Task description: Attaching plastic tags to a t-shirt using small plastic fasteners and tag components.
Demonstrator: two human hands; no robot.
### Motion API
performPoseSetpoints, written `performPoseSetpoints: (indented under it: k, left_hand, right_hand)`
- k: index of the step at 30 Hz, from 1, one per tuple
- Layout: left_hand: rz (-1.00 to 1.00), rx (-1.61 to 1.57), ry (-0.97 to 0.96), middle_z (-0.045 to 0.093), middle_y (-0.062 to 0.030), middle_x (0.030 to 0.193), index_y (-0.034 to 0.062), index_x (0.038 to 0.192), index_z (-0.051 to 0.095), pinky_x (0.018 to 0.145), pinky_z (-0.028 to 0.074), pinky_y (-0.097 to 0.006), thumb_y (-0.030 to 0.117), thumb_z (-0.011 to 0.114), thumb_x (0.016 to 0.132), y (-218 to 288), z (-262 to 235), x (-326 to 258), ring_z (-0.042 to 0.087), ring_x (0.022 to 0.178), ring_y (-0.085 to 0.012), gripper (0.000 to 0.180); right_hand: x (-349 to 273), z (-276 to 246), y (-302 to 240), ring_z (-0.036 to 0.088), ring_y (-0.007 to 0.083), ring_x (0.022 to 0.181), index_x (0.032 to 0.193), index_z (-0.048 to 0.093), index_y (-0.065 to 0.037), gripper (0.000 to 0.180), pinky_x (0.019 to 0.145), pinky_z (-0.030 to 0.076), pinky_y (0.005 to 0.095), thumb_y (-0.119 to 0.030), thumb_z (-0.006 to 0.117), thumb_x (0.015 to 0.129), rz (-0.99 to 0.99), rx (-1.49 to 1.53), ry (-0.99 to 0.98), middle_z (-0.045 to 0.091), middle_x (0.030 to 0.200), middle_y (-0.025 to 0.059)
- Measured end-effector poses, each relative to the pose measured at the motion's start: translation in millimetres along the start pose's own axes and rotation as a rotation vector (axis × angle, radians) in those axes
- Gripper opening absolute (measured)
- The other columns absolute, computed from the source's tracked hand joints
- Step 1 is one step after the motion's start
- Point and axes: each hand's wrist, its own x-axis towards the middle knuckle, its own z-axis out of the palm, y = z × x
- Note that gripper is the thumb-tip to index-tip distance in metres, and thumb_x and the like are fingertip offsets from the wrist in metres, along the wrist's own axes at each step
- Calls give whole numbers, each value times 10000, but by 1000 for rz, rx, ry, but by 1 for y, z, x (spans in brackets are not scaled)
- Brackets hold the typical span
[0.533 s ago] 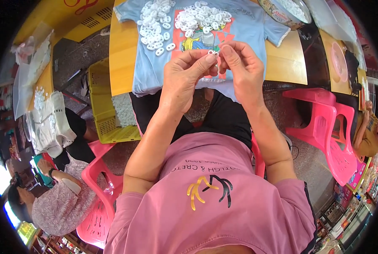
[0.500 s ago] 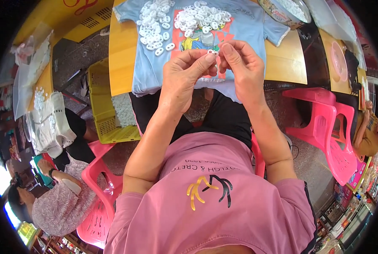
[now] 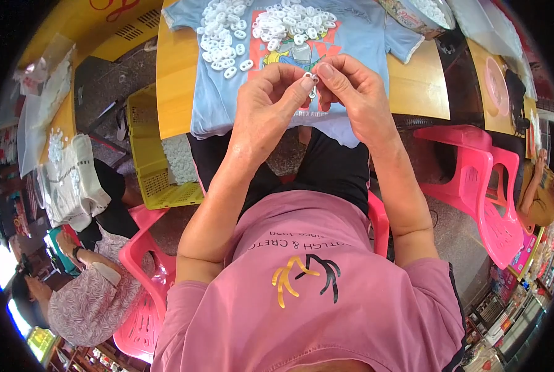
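Note:
Above the near part of a blue printed T-shirt (image 3: 218,111) spread on the table, my left hand (image 3: 269,105) pinches a small white two-holed plastic piece (image 3: 310,77) between thumb and fingers. My right hand (image 3: 359,93) meets it from the other side, thumb and fingertips closed at the piece's edge. A second small whitish part (image 3: 313,92) shows just below, between the hands; its kind is too small to tell. Beyond my hands, a left pile of white two-holed pieces (image 3: 222,37) and a middle pile of the same pieces (image 3: 289,26) lie on the shirt.
A round tub (image 3: 413,15) of white pieces stands at the far right. Left of my legs is a yellow plastic crate (image 3: 156,192) by a heap of white pieces (image 3: 179,160). Pink chairs (image 3: 469,161) stand right; a seated person (image 3: 91,297) is at left, another person (image 3: 537,192) far right.
My right fingertips have come in against the small piece, and my right hand has shifted slightly. The left hand keeps its pinch. The whole view has moved slightly.

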Motion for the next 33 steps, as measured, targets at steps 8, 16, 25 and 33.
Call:
performPoseSetpoints:
  k: [8,16,25,33]
  left_hand:
    - [9,9,-18,616,-19,791,-15,950,626,552,451,-231,217,663,904,1,0,0,537,709,-66,239]
    - [27,15,-26,610,-9,784,-14,943,624,554,470,-247,200,664,906,0,-1,1,533,700,-65,221]
    - [26,119,7,660,-51,768,-37,940,662,622,491,-255,148,668,894,1,-2,0,583,713,-86,191]
    - [48,212,2,647,-44,759,-35,932,654,645,479,-259,138,645,907,-8,-10,10,580,712,-94,176]
  right_hand:
    - [0,-1,-3,565,82,663,973,620,-21,192,585,483,235,-212,600,966,14,16,-23,612,811,15]
    - [-1,3,-7,570,83,642,961,615,-12,213,580,484,230,-222,587,974,1,-72,0,617,799,21]
    - [-4,7,-10,578,70,639,914,614,-5,128,576,474,214,-126,608,952,-184,-434,57,625,765,13]
    - [0,10,4,608,73,665,921,648,-6,111,579,488,206,-111,618,941,-58,-432,122,634,771,9]
